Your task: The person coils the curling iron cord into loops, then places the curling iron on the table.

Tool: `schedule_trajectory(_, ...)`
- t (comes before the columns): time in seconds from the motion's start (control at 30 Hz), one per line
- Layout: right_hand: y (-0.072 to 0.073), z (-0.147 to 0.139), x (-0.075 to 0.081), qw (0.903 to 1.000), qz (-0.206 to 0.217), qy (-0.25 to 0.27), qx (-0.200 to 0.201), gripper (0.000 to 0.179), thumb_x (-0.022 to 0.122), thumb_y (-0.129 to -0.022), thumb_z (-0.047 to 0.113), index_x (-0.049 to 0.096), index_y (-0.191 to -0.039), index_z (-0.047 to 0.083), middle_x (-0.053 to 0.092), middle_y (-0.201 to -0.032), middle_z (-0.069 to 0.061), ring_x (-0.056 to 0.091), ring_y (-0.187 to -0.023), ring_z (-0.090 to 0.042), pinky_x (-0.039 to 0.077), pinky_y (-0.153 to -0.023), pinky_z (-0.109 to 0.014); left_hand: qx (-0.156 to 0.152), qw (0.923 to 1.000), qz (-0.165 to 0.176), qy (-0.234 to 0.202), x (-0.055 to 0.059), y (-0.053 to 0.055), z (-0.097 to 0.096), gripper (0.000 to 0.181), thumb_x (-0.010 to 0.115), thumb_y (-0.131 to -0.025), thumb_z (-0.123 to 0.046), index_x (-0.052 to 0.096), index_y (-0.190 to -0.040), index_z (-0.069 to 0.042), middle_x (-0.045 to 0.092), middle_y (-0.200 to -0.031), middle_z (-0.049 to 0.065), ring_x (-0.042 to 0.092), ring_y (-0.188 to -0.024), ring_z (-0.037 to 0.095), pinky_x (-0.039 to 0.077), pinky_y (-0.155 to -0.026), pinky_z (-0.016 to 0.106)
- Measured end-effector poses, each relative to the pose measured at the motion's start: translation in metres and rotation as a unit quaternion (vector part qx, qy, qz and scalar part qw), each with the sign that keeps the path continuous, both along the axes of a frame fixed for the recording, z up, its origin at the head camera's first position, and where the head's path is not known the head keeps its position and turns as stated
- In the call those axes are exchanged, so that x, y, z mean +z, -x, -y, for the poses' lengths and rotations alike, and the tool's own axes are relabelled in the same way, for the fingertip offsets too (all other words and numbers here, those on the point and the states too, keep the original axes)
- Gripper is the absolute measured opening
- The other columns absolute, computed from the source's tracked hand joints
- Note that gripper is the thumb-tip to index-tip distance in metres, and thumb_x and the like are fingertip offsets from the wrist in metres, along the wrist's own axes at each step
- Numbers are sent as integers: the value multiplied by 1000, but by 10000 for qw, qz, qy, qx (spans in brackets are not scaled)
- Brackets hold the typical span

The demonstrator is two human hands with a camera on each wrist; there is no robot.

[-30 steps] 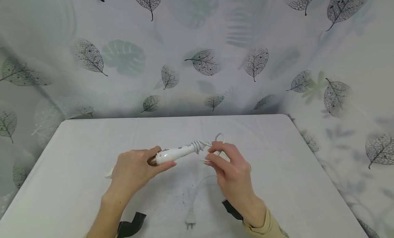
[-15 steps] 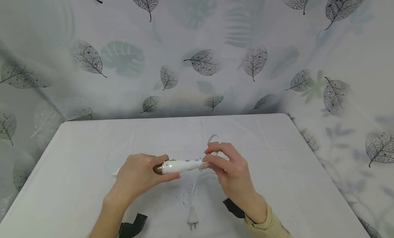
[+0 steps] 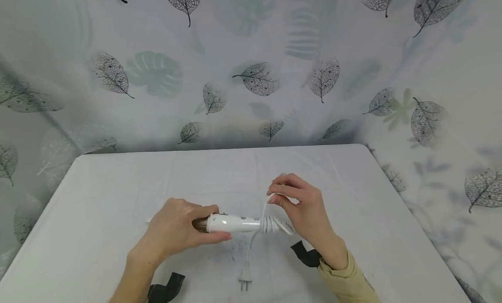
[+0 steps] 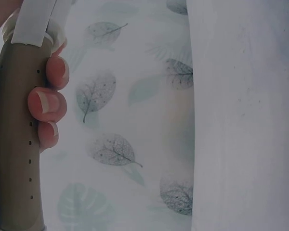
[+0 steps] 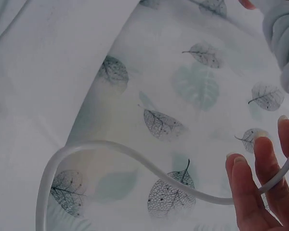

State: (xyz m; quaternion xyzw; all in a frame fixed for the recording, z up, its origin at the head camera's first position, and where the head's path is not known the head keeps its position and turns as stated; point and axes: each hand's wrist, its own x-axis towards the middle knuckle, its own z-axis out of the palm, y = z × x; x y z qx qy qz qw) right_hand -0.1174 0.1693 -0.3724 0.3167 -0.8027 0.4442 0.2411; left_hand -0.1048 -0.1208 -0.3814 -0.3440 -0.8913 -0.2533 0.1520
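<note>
A curling iron (image 3: pixel 235 223) with a glossy white handle and bronze barrel (image 4: pixel 14 130) lies crosswise in the middle of the head view, just above the table. My left hand (image 3: pixel 176 229) grips it by the barrel; small dark holes in the barrel show in the left wrist view. The white cord (image 5: pixel 111 145) is wound in several turns round the handle's right end. Between thumb and fingers, my right hand (image 3: pixel 303 207) pinches a stretch of cord above those coils. Below the handle the cord's end hangs down to a two-pin plug (image 3: pixel 245 275).
A white-covered table (image 3: pixel 117 181) lies under the hands. Behind and beside it hangs a leaf-patterned curtain (image 3: pixel 235 41). Black straps show by the left wrist (image 3: pixel 166 287) and the right wrist (image 3: pixel 306 254).
The curling iron has levelled out and come slightly nearer. My right hand has moved from the handle's end to above the coils, drawing the cord up; more turns now show round the handle.
</note>
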Motion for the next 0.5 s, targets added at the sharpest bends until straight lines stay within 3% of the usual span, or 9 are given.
schedule_trajectory(0.1, 3, -2, -2, 9995, 173, 97, 266, 23, 79, -73, -8, 76, -91, 6, 68, -94, -4, 63, -87, -15, 49, -74, -16, -207, 9992, -263, -233, 1, 0, 1, 34, 81, -73, -61, 64, -82, -33, 37, -57, -26, 25, -51, -14, 21, -47, 7)
schedule_trajectory(0.23, 7, -3, -6, 9961, 495, 163, 706, 20, 74, -79, -9, 75, -93, 5, 68, -95, -7, 63, -87, -15, 52, -75, -19, -473, 9958, -543, -559, 2, 0, 0, 33, 82, -74, -57, 68, -85, -30, 45, -56, -22, 27, -51, -14, 23, -47, 6)
schedule_trajectory(0.5, 9, -6, -8, 9835, 1472, 97, 1046, 12, 66, -91, -3, 73, -95, 7, 69, -98, -2, 62, -92, -11, 52, -80, -25, -603, 9896, -941, -903, 4, 2, 0, 37, 81, -76, -58, 71, -87, -24, 53, -58, -18, 32, -50, -11, 26, -47, 6)
